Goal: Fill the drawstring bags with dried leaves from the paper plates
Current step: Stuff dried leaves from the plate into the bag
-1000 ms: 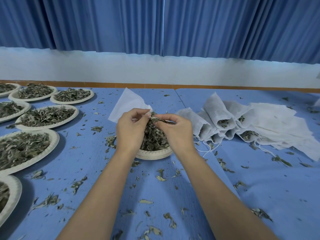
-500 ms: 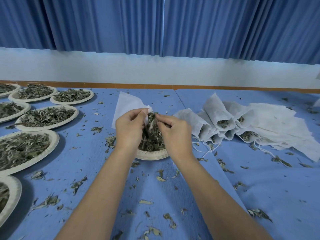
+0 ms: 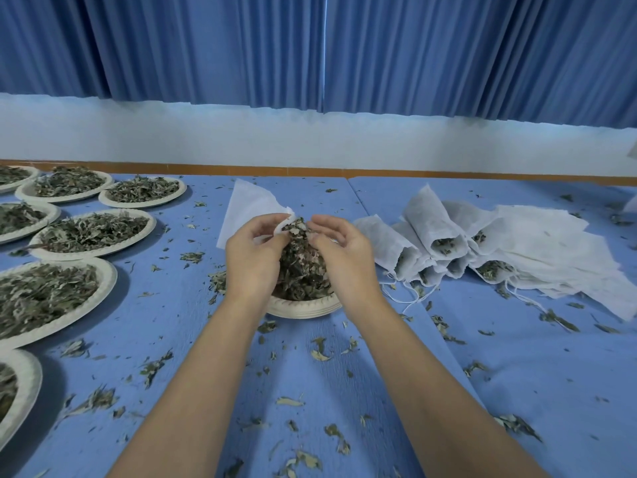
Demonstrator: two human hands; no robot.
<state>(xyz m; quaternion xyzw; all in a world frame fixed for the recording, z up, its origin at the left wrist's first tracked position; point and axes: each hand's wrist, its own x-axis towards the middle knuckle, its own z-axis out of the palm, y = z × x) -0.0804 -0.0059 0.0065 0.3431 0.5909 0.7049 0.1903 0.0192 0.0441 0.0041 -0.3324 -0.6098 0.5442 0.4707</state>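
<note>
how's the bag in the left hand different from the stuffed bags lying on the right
The held bag looks flat and is pinched up by the left hand; the stuffed bags bulge, show leaves at their mouths and lie on the table. Both are white fabric.

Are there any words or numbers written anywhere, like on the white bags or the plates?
None: no word, number, label or sign can be read anywhere in this picture.
drawstring bag pinched by the left hand: plain white, no print.
filled bags: plain white, no print.
paper plates: only a pressed rim pattern, no letters.
curtain: plain blue, nothing written.
</note>
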